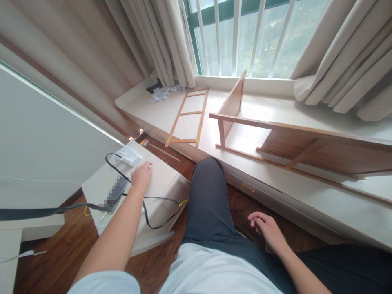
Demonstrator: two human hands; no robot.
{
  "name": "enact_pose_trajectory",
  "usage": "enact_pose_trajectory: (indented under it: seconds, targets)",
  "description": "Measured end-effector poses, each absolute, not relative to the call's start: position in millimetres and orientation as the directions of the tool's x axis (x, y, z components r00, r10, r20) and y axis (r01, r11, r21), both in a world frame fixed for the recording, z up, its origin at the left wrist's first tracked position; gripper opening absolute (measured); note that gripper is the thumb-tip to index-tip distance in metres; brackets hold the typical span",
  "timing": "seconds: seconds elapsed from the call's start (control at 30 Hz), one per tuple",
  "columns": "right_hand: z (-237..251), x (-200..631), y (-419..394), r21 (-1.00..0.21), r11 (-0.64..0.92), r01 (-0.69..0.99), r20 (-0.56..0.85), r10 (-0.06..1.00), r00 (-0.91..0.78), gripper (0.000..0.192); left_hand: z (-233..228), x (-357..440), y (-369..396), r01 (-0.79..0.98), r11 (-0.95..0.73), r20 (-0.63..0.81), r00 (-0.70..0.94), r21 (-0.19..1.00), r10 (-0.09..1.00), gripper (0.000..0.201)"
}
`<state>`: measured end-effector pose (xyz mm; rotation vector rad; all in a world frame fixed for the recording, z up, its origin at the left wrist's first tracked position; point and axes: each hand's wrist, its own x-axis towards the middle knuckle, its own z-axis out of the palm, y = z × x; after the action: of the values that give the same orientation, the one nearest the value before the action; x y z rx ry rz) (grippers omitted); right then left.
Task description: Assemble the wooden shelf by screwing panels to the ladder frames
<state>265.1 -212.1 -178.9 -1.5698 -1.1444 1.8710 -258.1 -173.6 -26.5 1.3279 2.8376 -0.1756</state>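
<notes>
Forward, left hand [141, 175] knuckles-up, fingers loosely curled on white nightstand [159, 179]; cable [153, 212] draped crosswise.

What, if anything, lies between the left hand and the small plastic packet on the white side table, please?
Nothing visible does. The left hand rests on the white side table, and the small plastic packet lies just beyond its fingers with bare tabletop between. The black cable runs alongside, not across that gap.
</notes>
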Motion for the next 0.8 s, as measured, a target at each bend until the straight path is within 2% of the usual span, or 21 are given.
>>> enact_pose_trajectory:
  seconds: [0.8]
  targets:
    - [-180.5, 264.9, -212.2, -0.809, -0.568, 0.152, -0.588, 0.768, -0.256, 0.040, -34.0, -263.3, -174.0, 0.788, 0.614, -0.013, -0.615, -0.049, 0.788, 0.047]
